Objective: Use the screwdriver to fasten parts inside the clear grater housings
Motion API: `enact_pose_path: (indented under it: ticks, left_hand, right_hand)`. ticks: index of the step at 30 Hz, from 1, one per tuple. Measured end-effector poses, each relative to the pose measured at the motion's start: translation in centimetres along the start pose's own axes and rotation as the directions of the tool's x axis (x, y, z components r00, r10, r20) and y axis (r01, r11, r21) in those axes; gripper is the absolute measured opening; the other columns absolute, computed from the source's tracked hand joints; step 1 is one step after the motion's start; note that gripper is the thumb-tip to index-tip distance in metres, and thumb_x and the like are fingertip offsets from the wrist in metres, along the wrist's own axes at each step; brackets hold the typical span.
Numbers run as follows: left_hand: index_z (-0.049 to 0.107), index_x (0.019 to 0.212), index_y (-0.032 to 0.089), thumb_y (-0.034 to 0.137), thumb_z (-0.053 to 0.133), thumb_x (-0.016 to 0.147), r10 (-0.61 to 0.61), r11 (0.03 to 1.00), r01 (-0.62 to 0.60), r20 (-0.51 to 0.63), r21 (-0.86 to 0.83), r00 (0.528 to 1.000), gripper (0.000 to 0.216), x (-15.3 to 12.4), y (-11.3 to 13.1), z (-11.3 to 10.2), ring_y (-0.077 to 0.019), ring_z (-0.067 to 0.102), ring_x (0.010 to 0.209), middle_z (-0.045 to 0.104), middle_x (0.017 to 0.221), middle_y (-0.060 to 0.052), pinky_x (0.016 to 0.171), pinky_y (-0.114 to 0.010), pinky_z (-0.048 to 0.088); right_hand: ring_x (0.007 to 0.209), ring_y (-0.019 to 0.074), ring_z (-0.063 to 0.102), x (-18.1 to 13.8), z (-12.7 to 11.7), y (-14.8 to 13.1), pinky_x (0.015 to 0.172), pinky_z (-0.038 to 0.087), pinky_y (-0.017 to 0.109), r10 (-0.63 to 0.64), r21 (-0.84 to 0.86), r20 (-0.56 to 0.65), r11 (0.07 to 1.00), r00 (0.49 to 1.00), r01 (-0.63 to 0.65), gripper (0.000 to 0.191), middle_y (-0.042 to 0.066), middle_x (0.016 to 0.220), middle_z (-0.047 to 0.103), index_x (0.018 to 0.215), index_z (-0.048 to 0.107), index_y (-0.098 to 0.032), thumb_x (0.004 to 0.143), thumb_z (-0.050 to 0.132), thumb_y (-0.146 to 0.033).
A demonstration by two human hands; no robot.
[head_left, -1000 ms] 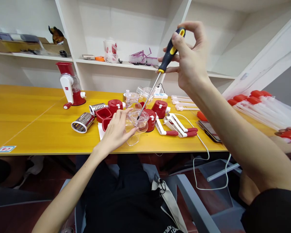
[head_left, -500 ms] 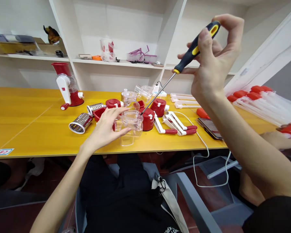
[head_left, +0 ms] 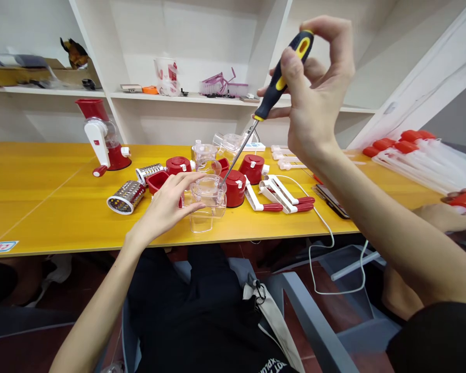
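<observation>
In my right hand (head_left: 320, 98) is a screwdriver (head_left: 271, 99) with a black and yellow handle, tilted so its shaft runs down to the left. The tip reaches the right side of the rim of a clear plastic housing (head_left: 208, 197) near the table's front edge; I cannot tell exactly what it touches. My left hand (head_left: 165, 204) grips that housing from the left, thumb and fingers around its side. Just behind stand red grater bases (head_left: 233, 189). White crank handles with red grips (head_left: 281, 196) lie to the right, metal grater drums (head_left: 127, 198) to the left.
An assembled rotary grater (head_left: 103, 137) stands at the left of the yellow table (head_left: 58, 212). More clear housings (head_left: 227, 141) sit at the back, before white shelves. A dark phone-like slab (head_left: 332, 201) and a white cable (head_left: 326, 224) are on the right, where another person's hand (head_left: 437, 215) holds something red.
The screwdriver and my right hand appear further left and slightly tilted more upright, with the tip still at the housing's right rim. The view has shifted a little. My left hand keeps its grip.
</observation>
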State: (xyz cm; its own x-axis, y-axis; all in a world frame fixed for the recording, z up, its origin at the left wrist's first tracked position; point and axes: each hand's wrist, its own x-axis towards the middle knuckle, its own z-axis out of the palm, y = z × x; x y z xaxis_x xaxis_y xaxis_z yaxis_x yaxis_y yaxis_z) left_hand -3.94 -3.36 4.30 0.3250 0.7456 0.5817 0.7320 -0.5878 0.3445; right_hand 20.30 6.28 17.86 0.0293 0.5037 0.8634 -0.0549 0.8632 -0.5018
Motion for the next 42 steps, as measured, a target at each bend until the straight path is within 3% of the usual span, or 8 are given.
enact_pose_path:
  ticks: [4,12,19,28,32,42]
  left_hand:
    - [0.046,0.150,0.031,0.040,0.070,0.096,0.012,1.000,-0.012,0.006,0.013,1.000,0.059,0.0,-0.2,0.0,-0.0292,0.051,0.141,0.056,0.152,-0.007,0.120,-0.052,0.040]
    - [0.047,0.150,0.030,0.050,0.067,0.096,0.003,1.000,-0.003,0.006,0.011,1.000,0.060,-0.1,-0.1,0.0,-0.0300,0.052,0.140,0.057,0.152,-0.008,0.120,-0.052,0.040]
    - [0.053,0.146,0.027,0.067,0.060,0.094,-0.145,0.987,0.140,-0.067,-0.077,0.987,0.066,-0.1,0.7,0.1,-0.0313,0.057,0.136,0.062,0.147,-0.009,0.117,-0.053,0.044]
    - [0.058,0.139,0.027,0.055,0.076,0.087,-0.189,0.943,0.161,-0.070,-0.292,0.979,0.062,0.0,0.7,0.4,-0.0299,0.060,0.134,0.063,0.146,-0.010,0.118,-0.052,0.044]
    - [0.059,0.138,0.027,0.052,0.077,0.087,-0.192,0.933,0.163,-0.061,-0.321,0.980,0.060,0.0,0.8,0.4,-0.0298,0.059,0.135,0.063,0.146,-0.010,0.119,-0.052,0.043]
    - [0.057,0.139,0.028,0.049,0.079,0.085,-0.188,0.925,0.158,-0.055,-0.344,0.981,0.062,0.1,0.9,0.4,-0.0293,0.059,0.136,0.063,0.145,-0.009,0.119,-0.052,0.043]
  right_hand:
    - [0.072,0.0120,0.068,0.2,-0.4,1.4,0.038,0.038,0.014,0.140,0.027,-0.048,0.990,0.989,-0.139,0.056,-0.003,0.082,0.059,0.106,0.046,-0.032,0.070,0.081,-0.057]
    - [0.074,0.0164,0.070,0.5,-2.0,4.0,0.044,0.047,0.022,0.281,0.057,-0.103,0.959,0.954,-0.277,0.063,-0.002,0.085,0.061,0.108,0.043,-0.032,0.066,0.081,-0.061]
    - [0.079,0.0152,0.071,0.3,-1.9,3.8,0.046,0.049,0.021,0.288,0.077,-0.086,0.956,0.954,-0.282,0.056,-0.002,0.089,0.065,0.109,0.045,-0.033,0.071,0.078,-0.058]
    - [0.079,0.0164,0.072,0.2,-1.7,3.6,0.047,0.050,0.023,0.256,0.092,-0.042,0.964,0.966,-0.251,0.062,-0.002,0.091,0.066,0.111,0.044,-0.033,0.069,0.079,-0.062]
    - [0.074,0.0140,0.069,0.0,-1.6,4.2,0.048,0.049,0.023,0.273,0.096,-0.065,0.959,0.960,-0.266,0.063,-0.003,0.089,0.065,0.111,0.043,-0.034,0.067,0.078,-0.065]
    - [0.079,0.0195,0.069,-0.6,-1.7,3.7,0.058,0.057,0.037,0.283,0.106,-0.079,0.956,0.956,-0.275,0.061,-0.002,0.092,0.066,0.110,0.045,-0.037,0.065,0.076,-0.065]
